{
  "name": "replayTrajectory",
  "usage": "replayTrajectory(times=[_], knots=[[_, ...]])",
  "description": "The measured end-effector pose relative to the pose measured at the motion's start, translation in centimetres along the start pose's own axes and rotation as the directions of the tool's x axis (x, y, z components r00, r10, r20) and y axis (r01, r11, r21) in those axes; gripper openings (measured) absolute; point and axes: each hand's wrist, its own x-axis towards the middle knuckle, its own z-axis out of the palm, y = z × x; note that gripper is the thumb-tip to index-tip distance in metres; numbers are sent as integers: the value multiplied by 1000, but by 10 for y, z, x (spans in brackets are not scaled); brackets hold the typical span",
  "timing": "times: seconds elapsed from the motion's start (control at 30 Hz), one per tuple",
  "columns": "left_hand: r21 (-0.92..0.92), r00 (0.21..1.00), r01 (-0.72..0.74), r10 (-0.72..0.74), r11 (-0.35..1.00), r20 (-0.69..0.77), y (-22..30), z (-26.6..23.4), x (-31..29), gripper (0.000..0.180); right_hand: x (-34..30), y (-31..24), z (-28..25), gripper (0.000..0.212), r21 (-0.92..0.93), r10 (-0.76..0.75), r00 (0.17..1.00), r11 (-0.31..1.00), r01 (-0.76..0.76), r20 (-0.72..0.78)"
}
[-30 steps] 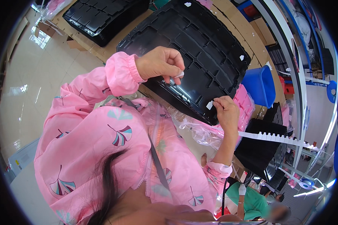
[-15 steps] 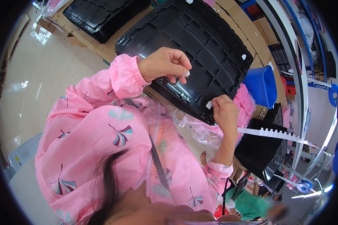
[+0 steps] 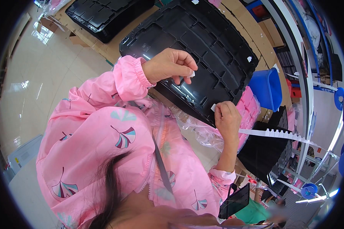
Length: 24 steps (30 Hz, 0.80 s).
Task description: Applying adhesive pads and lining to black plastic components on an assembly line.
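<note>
A large black moulded plastic panel (image 3: 168,36) lies on the cardboard-topped bench in front of me. Over its near left part, my left hand (image 3: 170,66) is closed, a small white sticker (image 3: 191,74) pinched between thumb and forefinger. My right hand (image 3: 227,119) is at the panel's near right corner, its fingers curled together. At its fingertips shows another white sticker (image 3: 213,107), partly covered by them and lying at the panel's surface. Similar white pieces sit at the far edge (image 3: 195,2) and the right corner (image 3: 249,59) of the panel.
A second black moulded panel (image 3: 99,19) stands at the far left of the bench. Right of my panel are a blue bin (image 3: 266,89) and pink wrapped sheets (image 3: 246,108). A white toothed strip (image 3: 275,133) runs rightward near my right wrist. A person in green (image 3: 256,212) is at lower right.
My right hand has shifted slightly down and left, its fingers still at the corner sticker. The left hand keeps its pinch. At lower right, more of a dark screen-like thing now shows.
</note>
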Motion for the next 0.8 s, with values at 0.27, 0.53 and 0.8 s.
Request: replayTrajectory(times=[0.27, 0.53, 0.8], knots=[[-2, 1000, 3, -3, 1000, -2, -1, -1, 2, 13, -2, -3, -4, 7, 26, -13, 999, 1000, 12, 36], [-167, 999, 44, -48, 985, -16, 1, 5, 6, 15, 7, -15, -30, 5, 459, 171, 974, 860, -222, 150], [-277, 947, 305, -260, 911, 188, 3, 40, 38, 36, 69, -31, -11, 4, 645, 242, 970, 742, -180, -7]])
